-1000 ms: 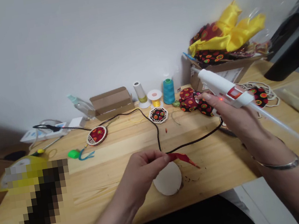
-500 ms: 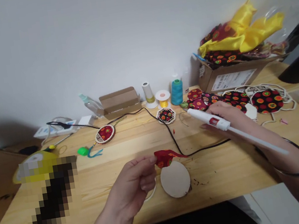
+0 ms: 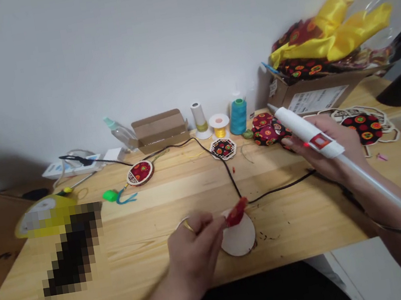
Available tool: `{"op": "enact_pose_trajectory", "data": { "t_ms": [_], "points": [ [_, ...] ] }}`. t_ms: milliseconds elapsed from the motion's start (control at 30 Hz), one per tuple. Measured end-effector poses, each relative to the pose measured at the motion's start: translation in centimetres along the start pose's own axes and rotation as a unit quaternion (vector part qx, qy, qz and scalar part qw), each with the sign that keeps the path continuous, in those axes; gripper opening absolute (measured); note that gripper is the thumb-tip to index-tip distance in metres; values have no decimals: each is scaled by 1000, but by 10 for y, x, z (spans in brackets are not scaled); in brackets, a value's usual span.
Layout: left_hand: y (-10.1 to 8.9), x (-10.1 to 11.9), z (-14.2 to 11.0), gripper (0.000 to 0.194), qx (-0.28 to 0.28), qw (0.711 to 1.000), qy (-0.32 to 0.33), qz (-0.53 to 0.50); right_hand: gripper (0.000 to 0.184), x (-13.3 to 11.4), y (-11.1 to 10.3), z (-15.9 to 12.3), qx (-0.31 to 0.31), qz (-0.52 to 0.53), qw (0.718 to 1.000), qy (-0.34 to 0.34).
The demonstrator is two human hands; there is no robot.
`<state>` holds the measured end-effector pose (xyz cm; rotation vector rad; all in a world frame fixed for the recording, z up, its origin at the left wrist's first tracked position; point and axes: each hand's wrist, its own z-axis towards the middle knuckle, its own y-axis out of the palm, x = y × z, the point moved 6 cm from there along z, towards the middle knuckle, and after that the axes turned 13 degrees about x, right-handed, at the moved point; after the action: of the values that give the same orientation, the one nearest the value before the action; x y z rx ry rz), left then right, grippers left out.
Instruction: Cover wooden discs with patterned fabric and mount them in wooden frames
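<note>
My left hand (image 3: 196, 244) pinches a small scrap of red patterned fabric (image 3: 238, 212) between thumb and fingers. The scrap is held over a pale round disc (image 3: 239, 237) that lies near the table's front edge, and it hides part of the disc's top. Wrapped in my right hand (image 3: 327, 147) is a white hot glue gun (image 3: 301, 126), raised above the table with its nozzle pointing up and left, away from the disc. A red light glows on its side, and a clear glue stick (image 3: 377, 185) sticks out of its back end.
A black cord (image 3: 229, 173) runs across the wooden table (image 3: 125, 253). Fabric-covered pieces (image 3: 266, 132) lie at the back right, before a cardboard box (image 3: 313, 91) of cloth. A turquoise thread spool (image 3: 238, 116) stands by the wall. A round ornament (image 3: 140, 172) lies left of centre.
My right hand has lifted the glue gun up and to the right. My left hand has turned over and brought the fabric scrap lower, in front of the disc.
</note>
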<state>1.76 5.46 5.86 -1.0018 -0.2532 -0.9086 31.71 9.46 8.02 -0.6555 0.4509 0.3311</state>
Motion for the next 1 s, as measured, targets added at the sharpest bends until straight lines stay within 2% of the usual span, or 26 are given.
{"op": "enact_pose_trajectory", "data": {
  "t_ms": [67,133,233,300,367,433,467,500,567,600,633,667,800,1000],
  "points": [
    [8,-6,-22,17,-56,997,-1,47,22,-1,-3,-5,-2,2,1000,-7],
    [10,-9,-35,18,-83,995,13,55,22,-3,-4,-8,-9,0,1000,-7],
    [5,-8,-39,24,-63,996,50,31,20,-5,-4,-10,-7,-3,1000,-4],
    [2,-9,-36,26,-36,998,45,2,20,-5,-3,-11,-9,-3,1000,1],
    [1,-10,-28,24,-12,999,9,-36,21,-3,-1,-12,-13,10,1000,8],
    [1,-14,-17,17,8,992,-83,-98,22,-2,2,-13,-16,27,999,17],
    [4,-20,-12,12,7,975,-168,-147,22,-2,3,-13,-16,32,999,18],
    [7,-27,-9,7,13,943,-267,-198,22,-3,4,-13,-17,35,999,18],
    [17,-38,-8,8,0,844,-451,-290,23,-5,5,-11,-22,33,999,9],
    [19,-39,-5,13,-4,811,-492,-316,23,-7,6,-9,-25,33,999,4],
    [20,-41,-2,17,-8,785,-519,-339,25,-9,7,-7,-28,33,999,-1],
    [21,-42,2,20,-9,770,-529,-356,26,-10,8,-4,-30,34,999,-7],
    [21,-45,10,20,-15,734,-544,-406,28,-13,9,2,-33,30,999,-20],
    [26,-41,6,21,-36,692,-569,-442,25,-11,9,-4,-31,27,999,-25]
  ]
}}
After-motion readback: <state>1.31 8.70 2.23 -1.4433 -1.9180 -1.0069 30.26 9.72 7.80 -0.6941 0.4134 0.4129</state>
